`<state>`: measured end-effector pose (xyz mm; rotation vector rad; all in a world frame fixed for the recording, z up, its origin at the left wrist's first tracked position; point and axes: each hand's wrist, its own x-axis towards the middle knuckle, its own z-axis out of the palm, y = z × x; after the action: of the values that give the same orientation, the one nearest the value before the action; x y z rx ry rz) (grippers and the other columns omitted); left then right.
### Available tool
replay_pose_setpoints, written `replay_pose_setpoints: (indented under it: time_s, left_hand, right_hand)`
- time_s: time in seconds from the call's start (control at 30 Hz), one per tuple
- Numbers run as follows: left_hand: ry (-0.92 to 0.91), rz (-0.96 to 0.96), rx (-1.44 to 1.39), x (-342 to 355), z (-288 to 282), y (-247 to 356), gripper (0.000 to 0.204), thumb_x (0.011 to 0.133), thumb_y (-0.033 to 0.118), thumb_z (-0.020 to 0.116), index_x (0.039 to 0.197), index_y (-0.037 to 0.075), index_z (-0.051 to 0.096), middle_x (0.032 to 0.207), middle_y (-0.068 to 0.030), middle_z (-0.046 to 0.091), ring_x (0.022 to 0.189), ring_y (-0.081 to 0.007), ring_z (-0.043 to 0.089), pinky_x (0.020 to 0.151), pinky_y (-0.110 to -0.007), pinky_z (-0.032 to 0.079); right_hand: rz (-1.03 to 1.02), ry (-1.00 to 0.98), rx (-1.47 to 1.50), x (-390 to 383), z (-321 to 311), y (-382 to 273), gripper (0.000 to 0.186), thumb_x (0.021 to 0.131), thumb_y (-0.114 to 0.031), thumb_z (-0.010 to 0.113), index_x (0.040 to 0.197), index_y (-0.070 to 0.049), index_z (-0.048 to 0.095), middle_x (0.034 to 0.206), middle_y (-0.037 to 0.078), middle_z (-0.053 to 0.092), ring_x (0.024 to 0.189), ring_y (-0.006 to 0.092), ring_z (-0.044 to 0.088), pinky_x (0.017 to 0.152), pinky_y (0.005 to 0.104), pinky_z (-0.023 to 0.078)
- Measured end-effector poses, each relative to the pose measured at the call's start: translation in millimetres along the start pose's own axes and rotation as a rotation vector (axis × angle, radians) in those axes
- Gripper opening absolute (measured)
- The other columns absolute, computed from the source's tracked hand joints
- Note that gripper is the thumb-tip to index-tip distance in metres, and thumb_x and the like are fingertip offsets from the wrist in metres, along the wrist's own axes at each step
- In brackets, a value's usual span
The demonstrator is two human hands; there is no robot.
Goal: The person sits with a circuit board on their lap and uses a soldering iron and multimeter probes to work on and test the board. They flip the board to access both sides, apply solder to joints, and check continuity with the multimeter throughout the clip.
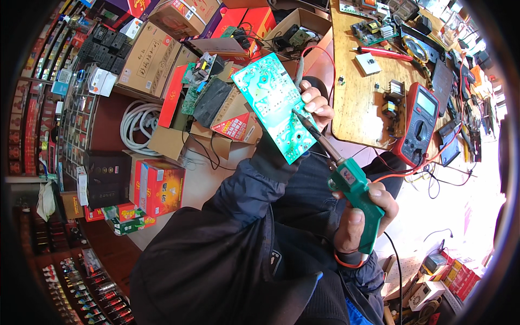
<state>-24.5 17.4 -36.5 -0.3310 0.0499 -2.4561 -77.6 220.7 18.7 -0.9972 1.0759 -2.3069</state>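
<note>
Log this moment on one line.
left hand: holding green circuit board | right hand: gripping green soldering gun | tip: at board, contact unclear | red multimeter: at right
</note>
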Motion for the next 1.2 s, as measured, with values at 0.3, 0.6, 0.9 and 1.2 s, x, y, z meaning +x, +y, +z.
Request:
replay_pose_setpoints:
  time_s: [0.3,0.6,0.9,1.2]
  left_hand:
    - [-0.041,-0.016,-0.013,0.0,-2.6,-2.8,0.022,0.104,0.022,0.048,0.103,0.004,0.061,0.081,-0.0039,0.06,0.074,-0.0164,0.056,0.078,-0.033,0.041]
    - [-0.072,-0.033,-0.033,1.3,-3.9,-4.4,0.02,0.103,0.021,0.05,0.104,0.004,0.06,0.082,-0.0041,0.06,0.075,-0.0166,0.056,0.079,-0.033,0.041]
    - [-0.074,-0.013,-0.001,0.2,-3.4,-5.4,0.033,0.102,0.023,0.052,0.123,-0.001,0.06,0.084,-0.0045,0.06,0.076,-0.0162,0.056,0.081,-0.033,0.04]
    - [-0.074,0.001,0.03,-0.5,-0.5,-6.2,0.041,0.102,0.024,0.051,0.133,-0.001,0.058,0.083,-0.0034,0.06,0.076,-0.0154,0.056,0.084,-0.032,0.039]
  right_hand:
    - [-0.003,-0.008,0.003,-1.2,-1.4,-1.8,0.042,0.092,-0.016,0.072,0.125,-0.004,0.048,0.096,0.014,0.053,0.078,0.0287,0.064,0.069,0.04,0.057]
    - [0.019,0.043,0.015,-2.7,-0.2,-3.5,0.045,0.09,-0.019,0.075,0.125,-0.005,0.049,0.093,0.014,0.054,0.077,0.0287,0.064,0.067,0.0398,0.057]
    - [0.029,0.03,0.008,-2.3,-1.1,-4.8,0.045,0.091,-0.021,0.074,0.125,-0.005,0.049,0.094,0.014,0.054,0.077,0.0282,0.064,0.067,0.039,0.057]
    - [0.015,-0.004,-0.031,-1.8,-2.0,-4.7,0.045,0.093,-0.022,0.072,0.126,-0.005,0.046,0.095,0.015,0.052,0.079,0.0286,0.063,0.068,0.0383,0.056]
